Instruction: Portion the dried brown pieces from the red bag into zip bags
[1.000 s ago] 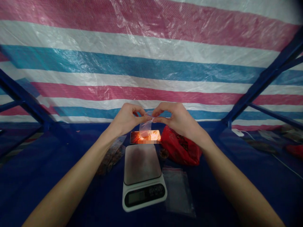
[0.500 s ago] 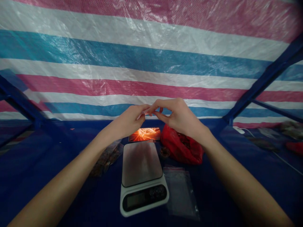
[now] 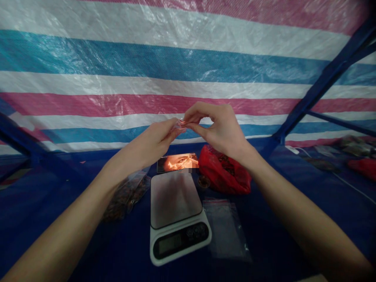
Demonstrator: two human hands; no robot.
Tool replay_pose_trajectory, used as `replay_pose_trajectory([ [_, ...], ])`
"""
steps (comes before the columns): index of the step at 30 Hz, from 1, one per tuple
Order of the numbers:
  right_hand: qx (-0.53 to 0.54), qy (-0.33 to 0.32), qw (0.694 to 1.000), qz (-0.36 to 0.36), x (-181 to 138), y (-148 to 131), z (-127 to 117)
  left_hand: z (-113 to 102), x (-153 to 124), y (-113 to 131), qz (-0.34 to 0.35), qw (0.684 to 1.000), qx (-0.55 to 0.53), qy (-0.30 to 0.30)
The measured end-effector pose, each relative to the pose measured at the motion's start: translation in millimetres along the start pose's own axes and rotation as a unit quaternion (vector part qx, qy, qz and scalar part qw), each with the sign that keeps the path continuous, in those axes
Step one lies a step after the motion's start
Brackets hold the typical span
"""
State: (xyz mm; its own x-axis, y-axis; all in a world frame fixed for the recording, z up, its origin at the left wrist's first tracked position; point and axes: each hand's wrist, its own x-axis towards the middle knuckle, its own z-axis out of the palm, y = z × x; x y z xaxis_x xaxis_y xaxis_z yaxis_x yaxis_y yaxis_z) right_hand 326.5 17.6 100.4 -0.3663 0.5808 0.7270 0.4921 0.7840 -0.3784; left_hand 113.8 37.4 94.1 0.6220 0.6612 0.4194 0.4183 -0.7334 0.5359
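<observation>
Both my hands are raised above the far side of a white kitchen scale (image 3: 176, 201) and meet fingertip to fingertip. Between them is a crumpled, clear plastic bag (image 3: 181, 123) with a pinkish edge, mostly covered by the fingers. My left hand (image 3: 157, 138) is closed, pinching it from the left. Thumb and fingers of my right hand (image 3: 219, 124) pinch it from the right. Just below the hands a phone (image 3: 177, 163) shows a bright orange picture. A red plastic bag (image 3: 226, 176) of dark brown pieces lies below my right hand.
Flat clear zip bags (image 3: 227, 231) lie right of the scale. Filled clear bags (image 3: 127, 196) lie partly behind my left forearm. A small round brown item (image 3: 203, 181) sits beside the red bag. Blue frame bars (image 3: 311, 105) and a striped tarp (image 3: 164, 66) stand beyond.
Both hands have risen slightly in view, still joined at the plastic bag, which shows more between the fingertips. The phone's picture is different. The view has shifted a little.
</observation>
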Motion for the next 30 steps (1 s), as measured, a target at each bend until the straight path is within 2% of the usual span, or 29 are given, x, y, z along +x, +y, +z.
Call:
replay_pose_trajectory([
  [4,0.017,-0.005,1.0,0.007,0.1,-0.8,1.9,-0.1,0.4,4.7,-0.006,1.0,0.0,-0.002],
  [9,0.035,-0.021,0.999,-0.009,0.1,0.3,7.1,2.8,3.4,-2.7,-0.028,1.0,-0.001,0.006],
  [13,0.049,-0.056,0.997,-0.017,0.2,1.8,9.5,3.2,5.0,-7.3,-0.011,1.0,0.002,0.012],
  [19,0.061,-0.052,0.997,0.002,-0.5,1.4,12.4,3.7,3.7,-11.9,-0.007,1.0,0.026,0.006],
  [24,0.057,-0.067,0.996,0.002,0.9,0.7,12.9,7.6,1.2,-21.1,0.016,0.998,0.054,0.028],
  [27,0.048,-0.08,0.996,-0.008,1.2,-1.0,12.7,7.2,2.0,-21.8,0.022,1.0,0.023,-0.002],
  [30,0.053,-0.061,0.997,-0.02,0.7,-2.5,13.1,5.1,4.0,-18.8,0.022,1.0,-0.014,-0.016],
])
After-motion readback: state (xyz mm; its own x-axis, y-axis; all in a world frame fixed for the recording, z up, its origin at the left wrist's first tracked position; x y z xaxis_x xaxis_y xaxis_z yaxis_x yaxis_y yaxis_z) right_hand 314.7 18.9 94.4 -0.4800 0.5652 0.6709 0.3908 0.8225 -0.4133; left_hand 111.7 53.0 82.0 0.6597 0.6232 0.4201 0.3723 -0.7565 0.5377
